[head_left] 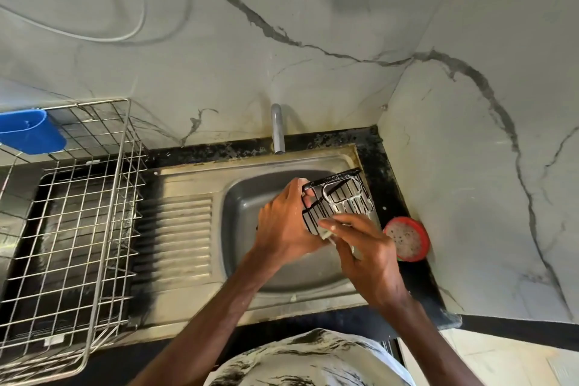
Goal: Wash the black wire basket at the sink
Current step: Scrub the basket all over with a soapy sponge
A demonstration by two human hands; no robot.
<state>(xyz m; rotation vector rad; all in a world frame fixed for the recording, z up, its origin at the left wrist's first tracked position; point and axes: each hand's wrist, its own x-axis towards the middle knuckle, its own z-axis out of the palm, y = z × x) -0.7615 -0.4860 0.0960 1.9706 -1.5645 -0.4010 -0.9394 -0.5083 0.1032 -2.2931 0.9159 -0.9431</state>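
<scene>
A small black wire basket [340, 199], streaked with white soap foam, is held tilted over the right side of the steel sink [244, 197]. My left hand [286, 222] grips its left edge, fingers curled round the wires. My right hand [366, 249] holds a pale sponge [327, 232] pressed against the basket's lower front edge; most of the sponge is hidden under the fingers. The tap [277, 128] stands behind the bowl with no water visibly running.
A large steel wire dish rack [78, 229] stands on the left, over the draining board, with a blue plastic holder [29, 130] hooked on its back. A round red soap dish [407, 238] sits on the black counter right of the sink, near the marble wall.
</scene>
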